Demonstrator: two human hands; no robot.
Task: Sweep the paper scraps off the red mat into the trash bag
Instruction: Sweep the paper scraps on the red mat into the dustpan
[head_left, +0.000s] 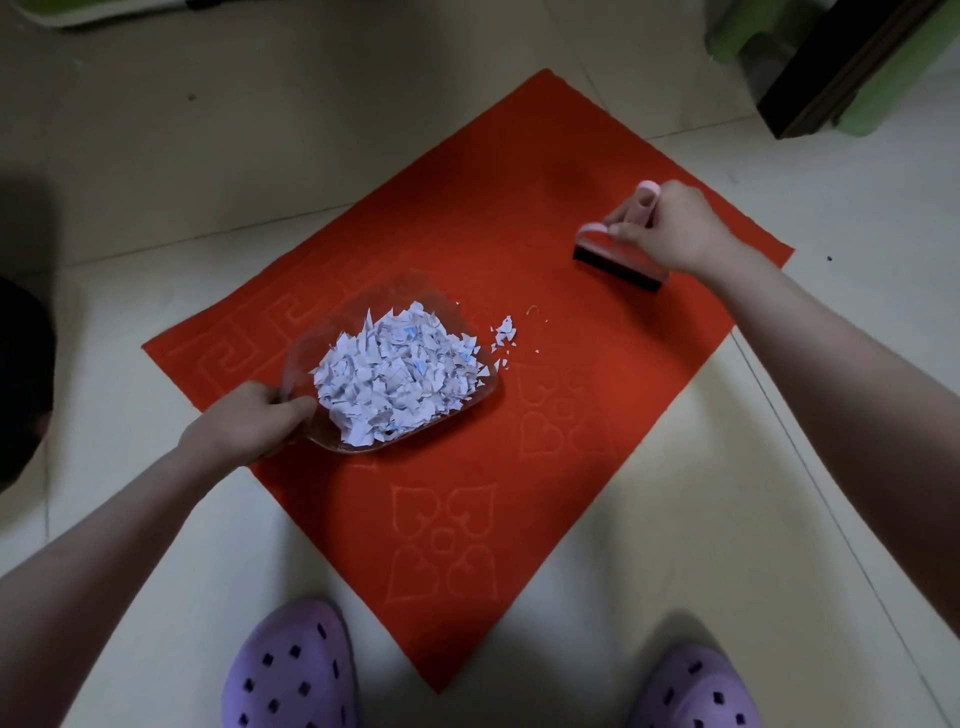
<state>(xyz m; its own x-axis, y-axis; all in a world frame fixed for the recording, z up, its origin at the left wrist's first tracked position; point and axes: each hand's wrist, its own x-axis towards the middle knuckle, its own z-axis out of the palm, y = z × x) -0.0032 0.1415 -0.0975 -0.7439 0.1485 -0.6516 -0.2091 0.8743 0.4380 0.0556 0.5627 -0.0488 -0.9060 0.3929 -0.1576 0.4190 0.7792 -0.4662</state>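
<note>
While apart, hands (249, 423) on dustpan (363, 332), brush (618, 267).

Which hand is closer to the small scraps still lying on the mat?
Left. The left hand holds the dustpan, whose open edge lies beside the loose scraps. The right hand holds the brush farther away.

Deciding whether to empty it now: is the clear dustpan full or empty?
Full: the dustpan, held by the left hand, carries a heaped pile of paper scraps.
</note>
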